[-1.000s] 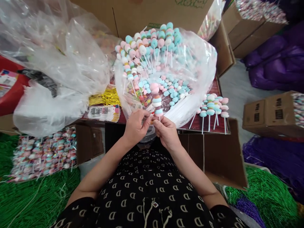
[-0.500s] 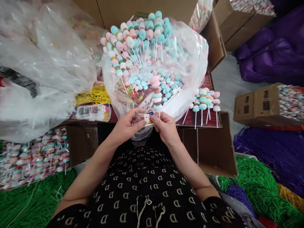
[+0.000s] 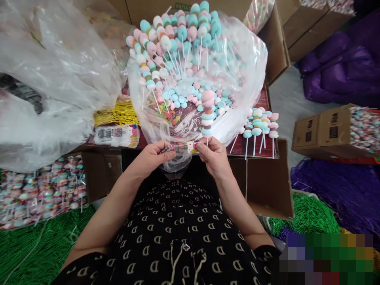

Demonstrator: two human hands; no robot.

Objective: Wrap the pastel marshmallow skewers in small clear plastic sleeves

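Note:
A candy skewer [image 3: 208, 114] of stacked pink, white and blue marshmallow pieces stands upright above my right hand [image 3: 214, 157], whose fingers pinch its white stick low down. My left hand [image 3: 151, 159] grips a narrow clear plastic sleeve [image 3: 178, 148] with a printed label, which runs sideways between my hands. Its right end touches my right fingers. Something colourful lies inside the sleeve, too small to identify. Just beyond my hands sits a large clear plastic bag [image 3: 252, 51] heaped with many similar skewers.
Gold twist ties [image 3: 117, 116] and a stack of printed sleeves [image 3: 116, 135] lie on a maroon surface [image 3: 268, 103], with more skewers [image 3: 258, 126] at right. Loose plastic sheeting [image 3: 53, 79] billows left. Cardboard boxes [image 3: 325, 132] of candy and green and purple bead strands [image 3: 314, 186] surround me.
The sleeve now stretches sideways toward my left hand, and the hands have moved apart. The skewer stands further right, and the whole view has shifted slightly.

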